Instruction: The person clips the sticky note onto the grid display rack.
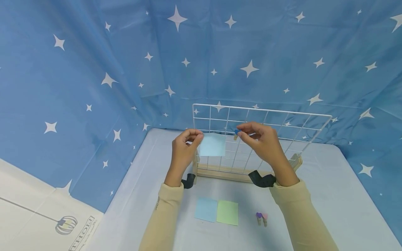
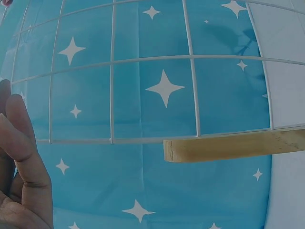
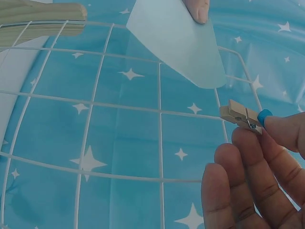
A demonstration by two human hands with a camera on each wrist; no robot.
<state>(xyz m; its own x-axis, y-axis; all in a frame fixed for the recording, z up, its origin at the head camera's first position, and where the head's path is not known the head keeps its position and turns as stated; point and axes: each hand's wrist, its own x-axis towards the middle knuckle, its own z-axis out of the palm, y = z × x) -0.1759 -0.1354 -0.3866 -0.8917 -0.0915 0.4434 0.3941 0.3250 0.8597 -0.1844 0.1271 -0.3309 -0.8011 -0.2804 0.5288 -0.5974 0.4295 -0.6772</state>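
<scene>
My left hand (image 1: 186, 144) pinches a pale blue square of paper (image 1: 213, 145) by its upper left corner, in front of the white wire grid (image 1: 282, 112). To the right of the paper, my right hand (image 1: 262, 141) pinches a small wooden clothespin (image 3: 240, 116) between thumb and fingertips. A blue decoration (image 3: 264, 116) sits at the clothespin's gripped end, and its wooden tip points toward the paper and grid. In the left wrist view only part of the left hand (image 2: 21, 162) shows, and the paper is hidden there.
The grid stands on a wooden base (image 1: 226, 175). On the white table (image 1: 132, 209) lie a blue paper square (image 1: 206, 209), a green one (image 1: 227, 212), and two clothespins, one with a purple heart (image 1: 259, 215), one with a pink top (image 1: 265, 217). A starry blue curtain (image 1: 201, 80) hangs behind.
</scene>
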